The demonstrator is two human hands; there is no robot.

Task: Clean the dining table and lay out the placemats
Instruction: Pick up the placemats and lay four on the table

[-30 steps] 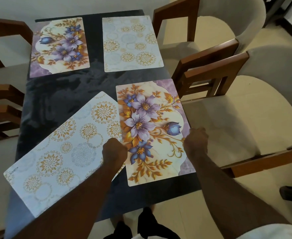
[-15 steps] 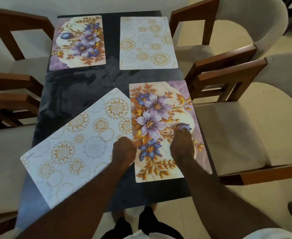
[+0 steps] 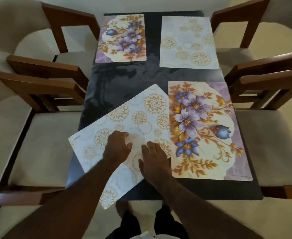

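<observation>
A dark dining table point(image 3: 124, 80) carries several placemats. A white mat with gold medallions point(image 3: 129, 123) lies skewed at the near left, one corner hanging past the table's front edge and its right side touching the near right floral mat point(image 3: 205, 128). My left hand point(image 3: 116, 147) rests on the skewed mat with fingers curled. My right hand point(image 3: 154, 159) lies flat on the same mat, fingers spread, close to the floral mat's left edge. At the far end lie a second floral mat point(image 3: 122, 38) on the left and a second white mat point(image 3: 188, 42) on the right, both square to the table.
Wooden chairs with cream seats stand on both sides: two on the left point(image 3: 43, 87) and two on the right point(image 3: 266, 80). Pale floor shows in front of the table, with my feet and dark shorts point(image 3: 141, 223) below the front edge.
My right hand left the floral mat and came down on the skewed white mat beside my left hand. My view has shifted left and now centres on the table.
</observation>
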